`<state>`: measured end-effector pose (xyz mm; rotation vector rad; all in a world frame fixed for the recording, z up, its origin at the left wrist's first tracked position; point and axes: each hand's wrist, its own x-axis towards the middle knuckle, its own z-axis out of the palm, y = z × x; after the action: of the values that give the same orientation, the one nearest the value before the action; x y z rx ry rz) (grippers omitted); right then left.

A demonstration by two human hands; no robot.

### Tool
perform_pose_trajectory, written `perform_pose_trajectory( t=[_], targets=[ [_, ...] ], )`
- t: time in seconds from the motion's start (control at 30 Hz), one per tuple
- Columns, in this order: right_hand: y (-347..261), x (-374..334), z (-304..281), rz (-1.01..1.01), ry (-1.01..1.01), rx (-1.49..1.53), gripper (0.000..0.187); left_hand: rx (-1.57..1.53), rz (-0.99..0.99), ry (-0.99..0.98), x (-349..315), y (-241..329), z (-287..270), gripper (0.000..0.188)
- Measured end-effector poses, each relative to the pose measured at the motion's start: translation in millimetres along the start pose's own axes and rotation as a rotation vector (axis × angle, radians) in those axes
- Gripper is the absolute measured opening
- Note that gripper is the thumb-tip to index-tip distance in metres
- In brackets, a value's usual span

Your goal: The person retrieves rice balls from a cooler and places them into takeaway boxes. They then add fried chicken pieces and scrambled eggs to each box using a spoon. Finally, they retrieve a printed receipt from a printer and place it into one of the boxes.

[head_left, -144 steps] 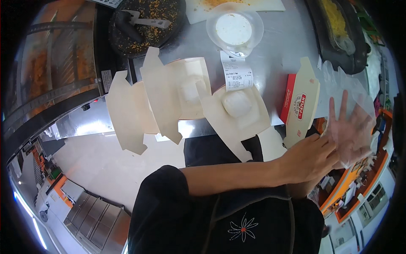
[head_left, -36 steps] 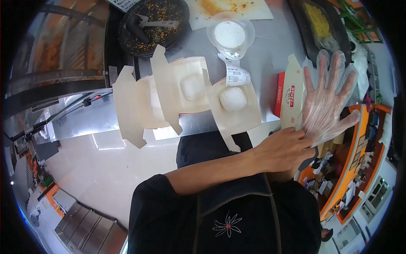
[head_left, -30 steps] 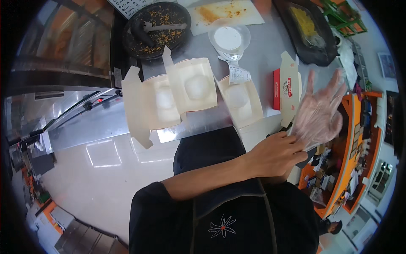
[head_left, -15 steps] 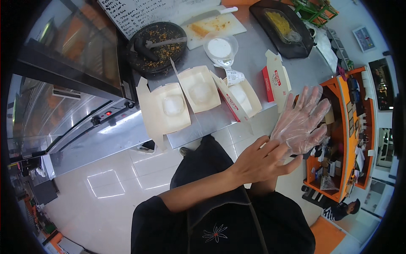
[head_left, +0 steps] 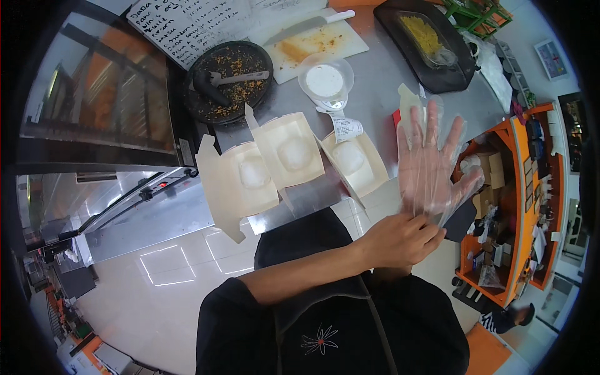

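Note:
My right hand is raised palm up with its fingers spread, inside a clear plastic glove. The fingers of my left hand are closed at the right wrist, gripping the glove's cuff. On the metal counter left of the gloved hand stand three open cardboard boxes: a left box, a middle box and a right box. Each holds a rounded white mound, likely rice. A paper label hangs at the right box. Partly hidden behind my gloved fingers is a red and cream box.
A dark stone mortar with a pestle, a cutting board with a knife, a clear tub and a black tray with yellow food line the back. A glass-fronted cabinet stands left, orange shelving right.
My right hand has turned upright and its fingers have gone farther into the glove. My left hand has slid down from the palm to the wrist, fingers closing.

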<state>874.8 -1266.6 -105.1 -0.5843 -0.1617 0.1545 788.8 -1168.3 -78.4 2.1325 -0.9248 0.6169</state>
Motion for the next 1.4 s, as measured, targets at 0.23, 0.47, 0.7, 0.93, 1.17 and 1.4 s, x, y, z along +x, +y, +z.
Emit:
perform_pose_trajectory(
  t=[0.23,0.47,0.7,0.93,1.17,1.4],
  targets=[
    [14,17,3,0.037,-0.017,0.032,0.107,-0.075,-0.127,-0.053,-14,-12,10,0.032],
    [32,19,10,0.087,-0.047,0.058,0.11,-0.071,-0.211,0.021,-31,-23,-6,0.036],
    [37,17,20,0.085,-0.06,0.072,0.112,-0.09,-0.17,0.024,-32,-18,-23,0.034],
    [39,21,24,0.109,-0.098,0.121,0.115,-0.141,-0.196,-0.043,-31,-11,-27,0.036],
    [25,34,38,0.342,-0.517,0.384,0.118,0.371,-0.531,0.585,-105,-52,-188,0.028],
    [64,17,77,0.398,-0.339,-0.249,0.104,1.027,-0.706,0.997,-243,-107,-321,0.05]
  ],
)
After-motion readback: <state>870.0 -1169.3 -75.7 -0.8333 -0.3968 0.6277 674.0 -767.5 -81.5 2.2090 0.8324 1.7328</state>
